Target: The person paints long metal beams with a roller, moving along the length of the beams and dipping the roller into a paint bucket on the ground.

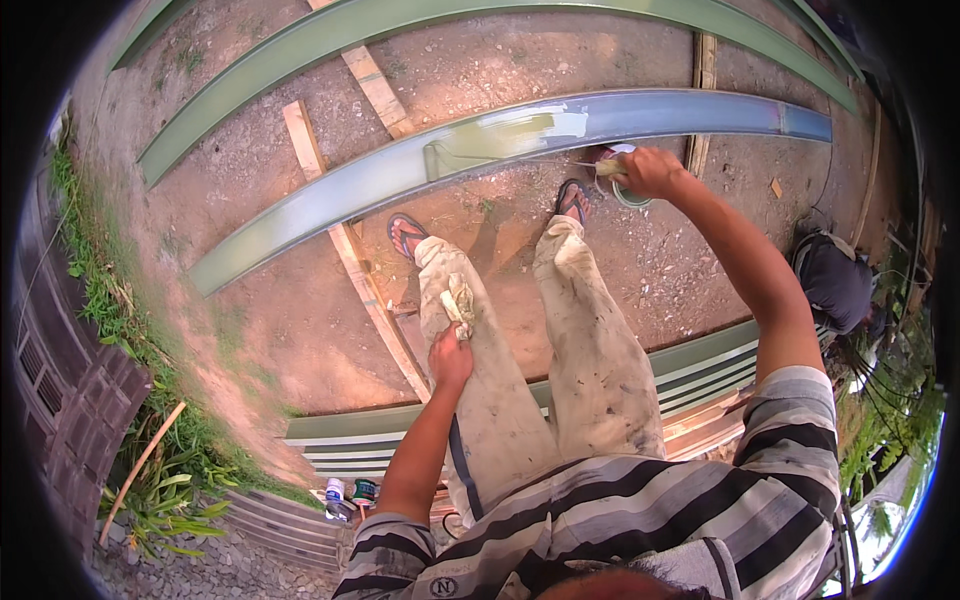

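In the head view the person stands on bare reddish ground and looks down at long metal beams laid across wooden battens, which keep the metal off the dirt. The right hand reaches forward, its fingers closed around a paintbrush, and the brush head is over a small paint can that stands on the ground just beside the right foot, probably so that the paint is near the work. Just beyond the can lies the blue-grey beam; a patch of fresh green paint covers part of it toward the left, and the rest toward the right is unpainted. The left hand hangs low against the left trouser leg, with the fingers closed on a crumpled, stained rag, seemingly kept ready for wiping. Farther away a green beam lies already coloured, and behind the person, at the near side, there is a stack of green beams. At the left edge grass grows, and small containers stand beside the stack.
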Demonstrator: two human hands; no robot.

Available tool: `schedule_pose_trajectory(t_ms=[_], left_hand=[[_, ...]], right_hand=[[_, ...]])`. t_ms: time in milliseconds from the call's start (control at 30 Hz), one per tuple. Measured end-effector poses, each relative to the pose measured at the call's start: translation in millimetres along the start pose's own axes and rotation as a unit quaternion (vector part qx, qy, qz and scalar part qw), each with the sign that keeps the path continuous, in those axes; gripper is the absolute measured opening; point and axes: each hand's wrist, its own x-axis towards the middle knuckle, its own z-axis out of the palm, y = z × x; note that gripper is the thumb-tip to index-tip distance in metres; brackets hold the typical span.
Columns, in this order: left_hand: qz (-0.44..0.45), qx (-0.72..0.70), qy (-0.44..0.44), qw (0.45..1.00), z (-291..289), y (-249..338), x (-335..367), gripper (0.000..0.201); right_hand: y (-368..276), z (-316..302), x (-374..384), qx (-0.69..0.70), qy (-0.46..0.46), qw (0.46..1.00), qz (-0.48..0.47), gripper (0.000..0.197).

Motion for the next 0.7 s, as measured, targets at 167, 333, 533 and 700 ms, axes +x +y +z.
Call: schedule_pose_trajectory(t_ms=[167, 333, 533, 700], left_hand=[[-0.023, 0.034, -0.018, 0.999, 43.1, 58.6, -6.1, 0.035], [-0.054, 0.064, -0.065, 0.994, 80.4, 105.5, -31.6, 0.034], [-0.05, 0.028, -0.125, 0.991, 104.6, 147.6, -45.1, 0.033], [0.004, 0.021, -0.177, 0.984, 149.4, 177.5, -68.6, 0.031]], right_hand=[[223.8, 20.4, -113.6, -0.028, 0.007, 0.995, 0.091, 0.045], [312.2, 14.4, -143.6, -0.057, -0.049, 0.991, 0.11, 0.047], [194.0, 52.4, -35.1, 0.043, 0.031, 0.998, -0.015, 0.049], [119.0, 46.9, -10.8, 0.099, 0.043, 0.993, -0.042, 0.05]])
